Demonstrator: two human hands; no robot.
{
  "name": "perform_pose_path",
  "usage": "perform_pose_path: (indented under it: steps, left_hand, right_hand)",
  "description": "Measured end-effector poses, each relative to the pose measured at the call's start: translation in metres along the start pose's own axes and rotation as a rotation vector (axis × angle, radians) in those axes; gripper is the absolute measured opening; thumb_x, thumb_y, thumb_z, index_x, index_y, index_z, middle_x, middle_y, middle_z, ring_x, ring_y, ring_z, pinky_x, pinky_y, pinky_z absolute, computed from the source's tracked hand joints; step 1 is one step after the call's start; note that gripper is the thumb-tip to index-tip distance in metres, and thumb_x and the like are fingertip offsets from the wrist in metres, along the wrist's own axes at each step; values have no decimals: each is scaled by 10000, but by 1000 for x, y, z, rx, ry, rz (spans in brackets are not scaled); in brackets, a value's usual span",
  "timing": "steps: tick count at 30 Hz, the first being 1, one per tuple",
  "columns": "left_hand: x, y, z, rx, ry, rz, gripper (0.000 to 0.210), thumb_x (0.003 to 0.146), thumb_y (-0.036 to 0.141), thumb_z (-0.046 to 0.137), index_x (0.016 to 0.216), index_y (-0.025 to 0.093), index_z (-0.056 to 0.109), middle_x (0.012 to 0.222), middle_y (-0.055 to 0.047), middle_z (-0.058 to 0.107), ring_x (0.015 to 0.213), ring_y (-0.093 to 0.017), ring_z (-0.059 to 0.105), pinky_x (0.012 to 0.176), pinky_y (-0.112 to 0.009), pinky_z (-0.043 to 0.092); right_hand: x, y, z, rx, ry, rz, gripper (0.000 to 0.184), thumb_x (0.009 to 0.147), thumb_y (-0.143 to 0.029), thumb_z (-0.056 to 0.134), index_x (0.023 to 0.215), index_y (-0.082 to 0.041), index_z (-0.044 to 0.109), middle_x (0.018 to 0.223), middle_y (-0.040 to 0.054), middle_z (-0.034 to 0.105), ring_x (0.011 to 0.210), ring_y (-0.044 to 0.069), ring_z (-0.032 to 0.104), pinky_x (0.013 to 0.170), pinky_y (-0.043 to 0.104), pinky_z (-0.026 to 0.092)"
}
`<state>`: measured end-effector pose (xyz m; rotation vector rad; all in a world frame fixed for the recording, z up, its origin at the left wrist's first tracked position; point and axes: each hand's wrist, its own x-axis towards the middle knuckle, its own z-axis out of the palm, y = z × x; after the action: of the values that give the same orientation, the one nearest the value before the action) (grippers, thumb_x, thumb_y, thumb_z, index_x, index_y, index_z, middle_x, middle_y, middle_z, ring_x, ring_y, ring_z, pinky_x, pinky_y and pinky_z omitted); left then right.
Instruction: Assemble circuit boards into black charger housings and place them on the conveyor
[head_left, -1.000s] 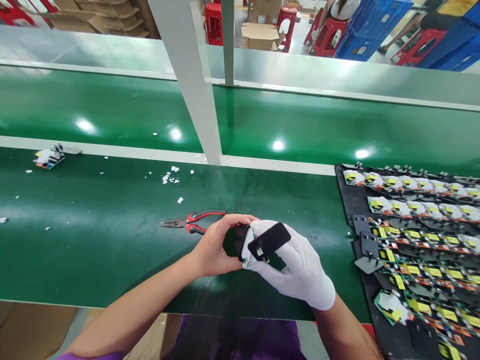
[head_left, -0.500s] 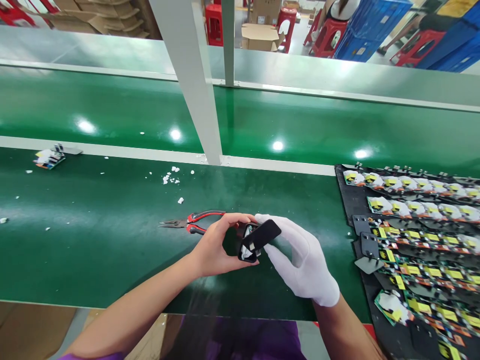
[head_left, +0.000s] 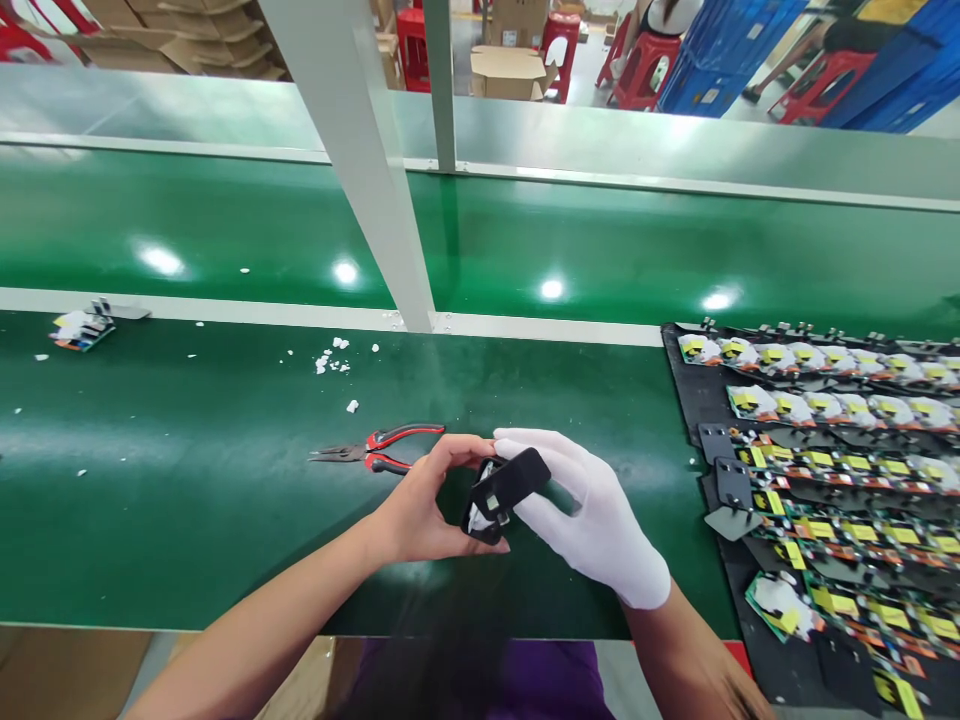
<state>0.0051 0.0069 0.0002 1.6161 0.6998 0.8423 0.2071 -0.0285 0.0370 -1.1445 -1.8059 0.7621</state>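
My bare left hand [head_left: 431, 500] is wrapped round a small black plastic housing [head_left: 474, 528], its open end facing up and some white filling and parts showing inside. Over that opening lies a tilted flat black cover plate [head_left: 513, 482], with a small pale square on its lower corner. My right hand [head_left: 589, 515], in a white glove, has its fingertips on the plate and the housing's rim. A pair of long-nose pliers [head_left: 375, 447] with red and black handles rests just beyond my left hand.
At the right, a black mat [head_left: 686, 385] carries rows of circuit boards [head_left: 821, 405] with white filler and yellow parts. One loose board [head_left: 82, 328] lies far left. White crumbs [head_left: 334, 358] dot the green table. A grey post [head_left: 367, 170] stands ahead.
Both hands have shifted slightly left and down with the housing. The black plate sits a little lower and flatter over the opening. The whole view has moved slightly.
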Motion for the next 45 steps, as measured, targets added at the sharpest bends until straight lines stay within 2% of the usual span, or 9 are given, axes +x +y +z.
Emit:
perform_pose_path:
  steps: [4, 13, 18, 26, 30, 34, 38, 41, 45]
  left_hand:
    - [-1, 1, 1, -5, 8, -55, 731, 554, 279, 934, 1148, 267, 508, 1143, -74, 695, 995, -232, 698, 878, -369, 567]
    - [0, 1, 1, 3, 17, -68, 735, 522, 293, 944, 1127, 247, 531, 1098, -70, 700, 942, -228, 705, 855, -359, 572]
    - [-2, 0, 0, -10, -25, -57, 735, 535, 267, 939, 1137, 267, 518, 1046, -36, 712, 921, -218, 710, 831, -339, 574]
    - [-4, -5, -1, -92, -134, -42, 774, 565, 264, 936, 1190, 290, 479, 1061, -45, 706, 911, -212, 711, 795, -309, 571]
    - [-5, -5, -1, -115, -148, -65, 769, 561, 313, 942, 1183, 294, 490, 1081, -44, 696, 927, -220, 707, 801, -314, 570]
    - [-6, -5, -4, -106, -153, -95, 758, 590, 348, 930, 1220, 316, 508, 1049, -21, 705, 932, -214, 698, 844, -332, 566]
    - [-3, -4, -7, -102, -227, -59, 723, 636, 414, 888, 1265, 274, 561, 1097, -73, 720, 961, -270, 706, 846, -377, 583]
    - [1, 3, -8, -81, -262, -36, 622, 724, 489, 797, 1267, 238, 627, 1040, -88, 738, 931, -293, 716, 833, -396, 589]
    - [2, 12, -8, -137, -231, -78, 562, 821, 609, 646, 1235, 230, 678, 1075, -115, 743, 943, -314, 720, 826, -415, 585]
  right_hand:
    - [0, 0, 0, 2, -1, 0, 294, 913, -168, 641, 1198, -242, 645, 1193, 73, 698, 1075, 195, 684, 939, 338, 565]
    - [4, -5, 0, 29, 13, -30, 251, 868, -148, 694, 1103, -235, 671, 1145, 44, 712, 1033, 173, 688, 926, 283, 557]
    - [6, -7, 5, 101, 48, -30, 191, 865, -157, 707, 1036, -237, 679, 1087, 36, 727, 983, 172, 698, 910, 294, 563]
    - [1, -4, 12, 115, 91, 57, 231, 795, -93, 702, 975, -235, 671, 1062, 37, 731, 943, 184, 709, 872, 309, 572]
    - [0, -5, 13, 96, 98, 93, 253, 775, -86, 695, 973, -239, 658, 1051, 29, 733, 940, 185, 708, 854, 306, 571]
    - [2, -7, 11, 116, 90, 94, 284, 787, -69, 680, 1018, -235, 659, 1051, 24, 731, 958, 172, 701, 868, 290, 561]
    - [2, -8, 9, 258, 22, 102, 279, 810, -161, 730, 1074, -219, 660, 1145, 61, 708, 999, 186, 704, 890, 308, 574]
    - [2, -8, 7, 323, 25, 136, 219, 800, -226, 782, 986, -215, 666, 1129, 79, 715, 955, 195, 719, 845, 319, 598]
    - [1, -10, 6, 263, 98, 96, 150, 822, -246, 780, 874, -217, 642, 1024, 78, 739, 919, 199, 719, 820, 326, 603]
